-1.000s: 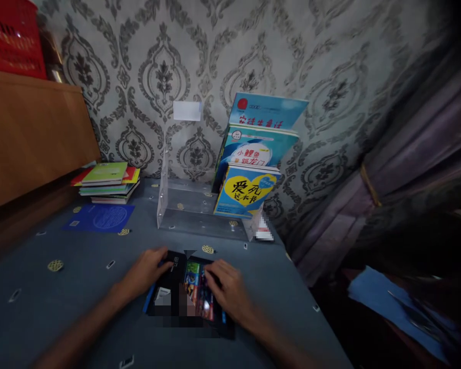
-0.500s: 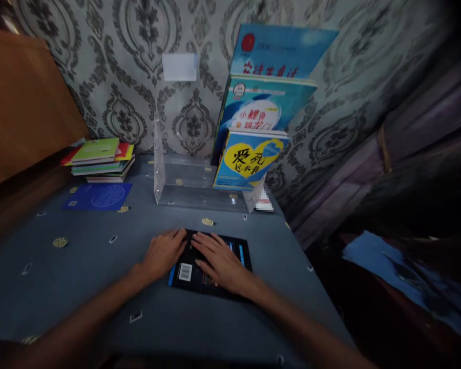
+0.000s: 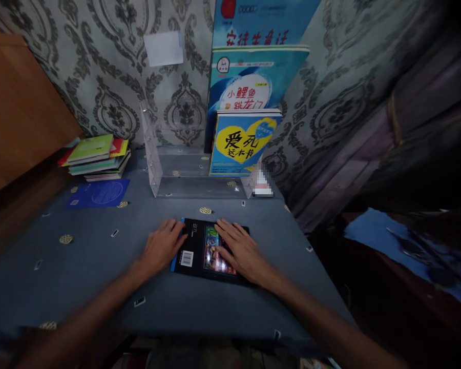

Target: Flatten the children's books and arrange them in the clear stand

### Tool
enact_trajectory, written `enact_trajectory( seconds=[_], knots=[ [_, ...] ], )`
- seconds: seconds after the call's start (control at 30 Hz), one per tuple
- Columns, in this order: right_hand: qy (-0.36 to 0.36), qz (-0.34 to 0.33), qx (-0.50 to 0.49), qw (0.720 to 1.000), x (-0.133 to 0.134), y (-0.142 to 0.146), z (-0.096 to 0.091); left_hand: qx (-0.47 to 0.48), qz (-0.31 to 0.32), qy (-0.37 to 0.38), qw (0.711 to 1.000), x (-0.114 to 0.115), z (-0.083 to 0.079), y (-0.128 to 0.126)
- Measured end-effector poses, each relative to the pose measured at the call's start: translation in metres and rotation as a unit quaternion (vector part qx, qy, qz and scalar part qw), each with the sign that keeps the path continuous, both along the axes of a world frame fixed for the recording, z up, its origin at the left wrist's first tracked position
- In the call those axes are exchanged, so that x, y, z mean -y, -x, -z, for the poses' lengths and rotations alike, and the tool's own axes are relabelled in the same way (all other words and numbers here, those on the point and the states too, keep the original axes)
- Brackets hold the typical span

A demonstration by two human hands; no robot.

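A black book (image 3: 203, 256) with a barcode and a colourful picture lies flat on the blue-grey tablecloth (image 3: 100, 256), back cover up. My left hand (image 3: 162, 247) rests open at its left edge, fingers stretched over the blue spine. My right hand (image 3: 241, 250) lies flat and open on the right half of the cover. Behind the book stands a clear acrylic rack (image 3: 184, 169) holding three upright books: a yellow-heart one (image 3: 243, 143) in front, a teal one (image 3: 253, 77) behind it and a blue one (image 3: 261, 20) at the back.
A stack of several colourful books (image 3: 96, 156) sits at the back left, with a flat blue booklet (image 3: 98, 193) in front of it. A wooden panel (image 3: 19, 107) stands on the left. The table edge drops off on the right beside dark curtains (image 3: 407, 118).
The book went from open to closed on the table. My hands then spread apart, the right sliding right, so the picture on the cover shows. The view has tilted down.
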State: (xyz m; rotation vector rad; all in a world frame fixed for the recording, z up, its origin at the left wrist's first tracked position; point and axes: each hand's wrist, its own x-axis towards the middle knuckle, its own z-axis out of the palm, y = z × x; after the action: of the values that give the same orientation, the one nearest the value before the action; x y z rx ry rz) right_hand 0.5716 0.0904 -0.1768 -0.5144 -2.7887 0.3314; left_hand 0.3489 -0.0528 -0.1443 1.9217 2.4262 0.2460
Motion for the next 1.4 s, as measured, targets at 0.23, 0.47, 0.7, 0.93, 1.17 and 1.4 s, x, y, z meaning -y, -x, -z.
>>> enact_trajectory(
  seconds=[0.23, 0.47, 0.7, 0.93, 1.17, 1.4],
  knots=[
    [-0.059, 0.040, -0.043, 0.997, -0.006, -0.008, 0.019, 0.033, 0.139, 0.014, 0.990, 0.025, 0.002, -0.004],
    [-0.098, 0.101, -0.049, 0.989, -0.011, -0.020, 0.014, -0.014, 0.167, 0.044, 0.985, 0.000, -0.015, 0.002],
    [-0.057, 0.171, -0.074, 0.981, 0.003, -0.043, -0.005, -0.032, 0.116, -0.021, 0.993, -0.055, -0.006, 0.007],
    [-0.028, 0.166, -0.067, 0.983, 0.004, -0.045, -0.010, -0.023, 0.114, -0.086, 0.989, -0.082, 0.018, 0.002],
    [-0.022, 0.154, -0.060, 0.986, -0.010, -0.041, -0.007, -0.034, 0.115, -0.103, 0.987, -0.074, 0.022, 0.000],
    [-0.018, 0.152, -0.047, 0.987, -0.028, -0.039, -0.008, -0.055, 0.111, -0.094, 0.988, -0.077, 0.019, -0.011]
  ],
)
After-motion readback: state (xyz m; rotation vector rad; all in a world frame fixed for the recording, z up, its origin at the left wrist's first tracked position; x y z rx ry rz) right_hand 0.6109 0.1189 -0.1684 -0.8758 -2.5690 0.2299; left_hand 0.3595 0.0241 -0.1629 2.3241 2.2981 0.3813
